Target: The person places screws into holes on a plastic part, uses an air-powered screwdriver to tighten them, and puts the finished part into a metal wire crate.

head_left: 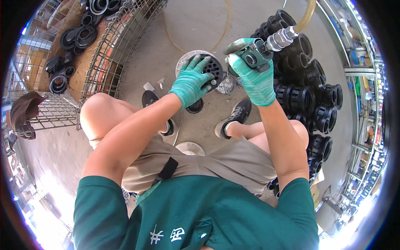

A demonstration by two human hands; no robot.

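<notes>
My left hand (pixel 189 86), in a green glove, lies with fingers spread on top of a round black part (pixel 214 68) full of holes. That part rests on a pale round rim (pixel 182 61) between my feet. To its right, my right hand (pixel 258 81), gloved alike, is closed around a dark air-powered tool (pixel 259 55). A metal coupling (pixel 282 38) joins the tool to a yellowish air hose (pixel 307 17). The tool's working end is hidden by my hand. Beside the black part, below the tool, stands a container of small metal pieces (pixel 226 85).
A wire mesh cage (pixel 109 46) at the left holds black ring-shaped parts (pixel 85 36). A brown cloth item (pixel 26 107) hangs on its near corner. Black ribbed pipe fittings (pixel 296 98) are stacked close at my right. Metal shelving (pixel 360 71) lines the far right.
</notes>
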